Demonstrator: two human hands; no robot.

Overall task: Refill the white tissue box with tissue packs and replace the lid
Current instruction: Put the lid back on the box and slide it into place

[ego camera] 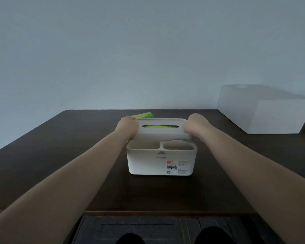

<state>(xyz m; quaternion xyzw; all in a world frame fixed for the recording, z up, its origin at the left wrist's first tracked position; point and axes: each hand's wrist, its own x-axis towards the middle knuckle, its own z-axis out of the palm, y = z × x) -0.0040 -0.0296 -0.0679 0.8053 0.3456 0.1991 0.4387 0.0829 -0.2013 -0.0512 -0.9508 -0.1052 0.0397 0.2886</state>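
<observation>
A white tissue box (158,162) stands in the middle of the dark table, with two open front compartments and a label on its front. Over its rear part sits the white lid (161,133), tilted up toward me, with a slot in its top. My left hand (128,126) grips the lid's left end and my right hand (195,125) grips its right end. A green tissue pack (145,115) shows behind the lid at the left, and green is visible through the slot. The inside of the rear compartment is hidden by the lid.
The dark wooden table (69,155) reaches to a pale wall. A large white box (271,118) stands at the back right corner. The table's front edge (165,213) runs below the tissue box, with floor beneath it.
</observation>
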